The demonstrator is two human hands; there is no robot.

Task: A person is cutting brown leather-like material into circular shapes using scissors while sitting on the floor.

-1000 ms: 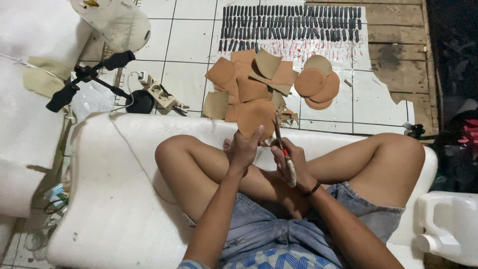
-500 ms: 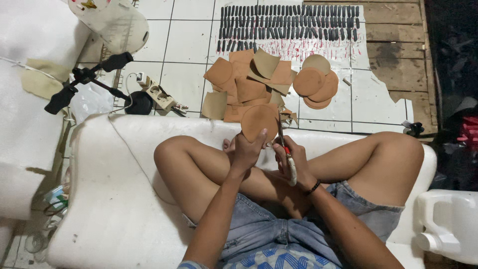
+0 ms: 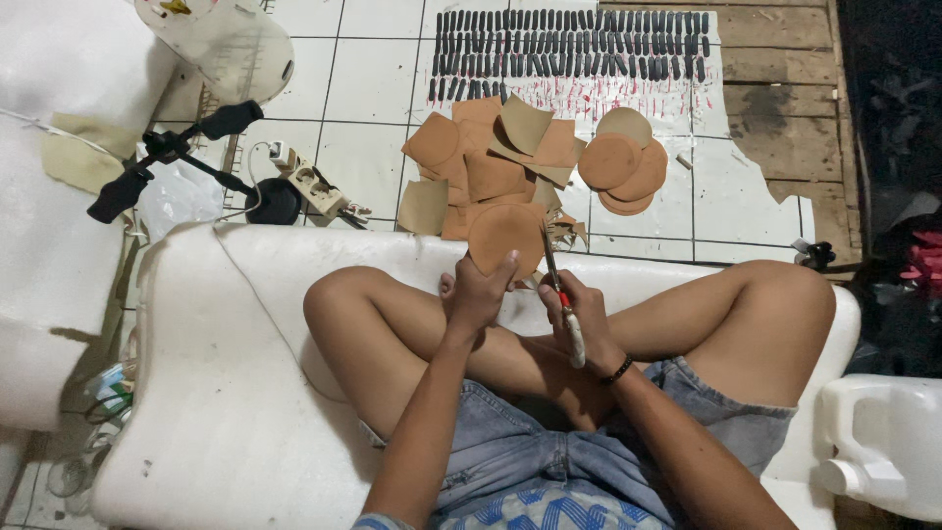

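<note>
With the left hand (image 3: 478, 294) gripping a round tan leather disc (image 3: 503, 236) and the right hand (image 3: 587, 316) clasping red-handled scissors (image 3: 556, 285), a slipped blade could nick the thumb.

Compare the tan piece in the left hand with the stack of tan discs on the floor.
The held tan piece is single and raised by the left hand; the stacked tan discs overlap, lying flat and untouched on the floor. The held piece meets scissors. Both are tan and rounded.

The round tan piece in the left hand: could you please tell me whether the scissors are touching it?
Touching. The head view shows the scissors in the right hand with blades meeting the right edge of the round tan piece, held by the left hand.
</note>
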